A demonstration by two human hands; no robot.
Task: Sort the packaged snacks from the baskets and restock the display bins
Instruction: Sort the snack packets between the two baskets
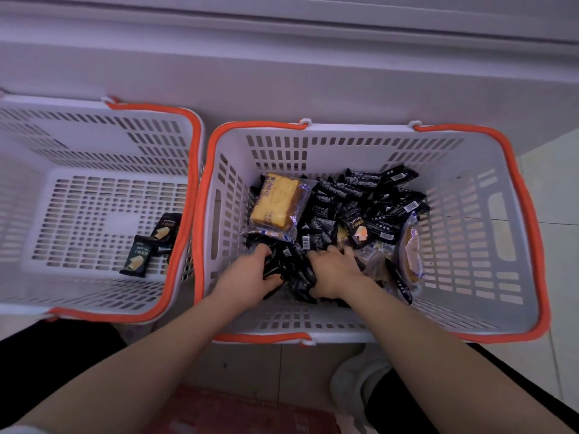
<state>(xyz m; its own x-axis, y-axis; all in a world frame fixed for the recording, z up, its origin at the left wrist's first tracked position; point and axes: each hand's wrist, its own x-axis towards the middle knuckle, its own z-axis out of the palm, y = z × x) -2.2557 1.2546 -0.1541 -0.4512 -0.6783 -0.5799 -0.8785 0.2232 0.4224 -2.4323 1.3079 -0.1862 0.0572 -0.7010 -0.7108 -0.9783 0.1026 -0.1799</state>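
Note:
A white plastic basket with orange handles [517, 245] holds a heap of small black snack packets [376, 202]. On the heap lie a clear-wrapped yellow cake [275, 202] at the left and another wrapped pastry [412, 245] at the right. Both my hands are down in the heap near its front edge. My left hand [250, 277] grips a bunch of black packets with curled fingers. My right hand [335, 270] clutches black packets beside it. A second white basket [94, 145] at the left holds three black packets [150, 245] in its front right corner.
A pale cabinet front [282, 73] rises right behind both baskets. The baskets stand side by side on a tiled floor [551, 189]. A red printed object [244, 411] lies on the floor near me. My shoe [354, 380] shows below the right basket.

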